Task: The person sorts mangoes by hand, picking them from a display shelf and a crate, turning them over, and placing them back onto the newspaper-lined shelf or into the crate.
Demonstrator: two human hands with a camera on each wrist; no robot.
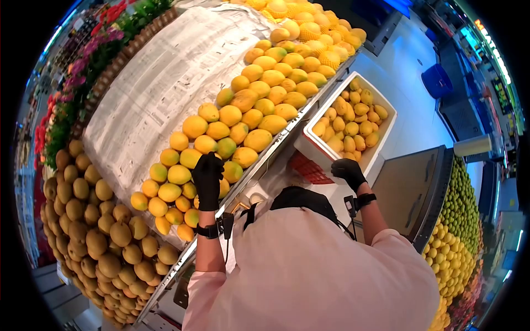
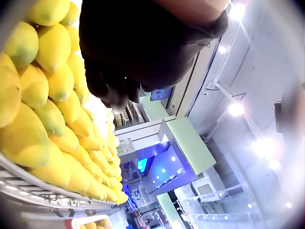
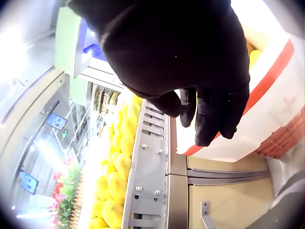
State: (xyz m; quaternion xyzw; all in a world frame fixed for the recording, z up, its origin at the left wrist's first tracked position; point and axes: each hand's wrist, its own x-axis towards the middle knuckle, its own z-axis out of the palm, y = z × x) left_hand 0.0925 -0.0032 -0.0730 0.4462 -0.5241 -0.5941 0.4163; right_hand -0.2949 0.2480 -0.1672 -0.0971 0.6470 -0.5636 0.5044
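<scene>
My left hand (image 1: pixel 208 182), in a black glove, hovers over the near part of a sloping bed of yellow mangoes (image 1: pixel 218 130). Its fingers hang loosely bent, and no fruit shows in it in the left wrist view. My right hand (image 1: pixel 349 172), gloved the same way, is at the near corner of a white foam box (image 1: pixel 389 126). In the right wrist view its fingers (image 3: pixel 209 117) point down and overlap the box's red-striped side. Several smaller mangoes (image 1: pixel 353 128) lie inside that box.
Pale paper sheeting (image 1: pixel 160 83) covers the display beyond the mangoes. Brown round fruit (image 1: pixel 99 237) is heaped at the left. A metal edge (image 3: pixel 147 167) borders the display. Under the box is a red crate (image 1: pixel 309 170); a brown-topped counter (image 1: pixel 408 187) stands at the right.
</scene>
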